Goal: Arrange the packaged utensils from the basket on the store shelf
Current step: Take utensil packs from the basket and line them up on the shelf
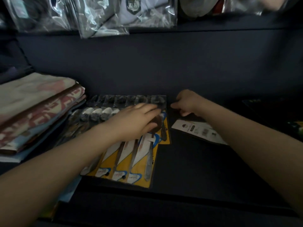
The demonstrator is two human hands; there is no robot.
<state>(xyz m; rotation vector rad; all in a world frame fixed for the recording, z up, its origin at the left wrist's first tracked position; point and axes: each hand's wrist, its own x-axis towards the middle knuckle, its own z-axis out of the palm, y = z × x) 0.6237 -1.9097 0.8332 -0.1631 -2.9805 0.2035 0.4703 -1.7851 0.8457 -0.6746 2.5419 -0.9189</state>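
Several yellow-carded spoon packs (131,163) lie overlapped in a row on the dark shelf (196,169), bowls toward the back. Behind them is a row of dark packaged utensils (127,99). My left hand (136,120) rests flat on the spoon bowls, fingers straight and pointing right. My right hand (186,103) hovers just right of the rows with fingers curled downward; whether it pinches anything is unclear. A white-backed pack (196,131) lies face down under my right forearm. The basket is out of view.
Folded towels (37,112) are stacked at the left, touching the utensil rows. Clear plastic bags of goods (105,15) hang from the shelf above. Dark items (278,115) sit at the far right. The shelf's front edge (164,194) runs below the packs.
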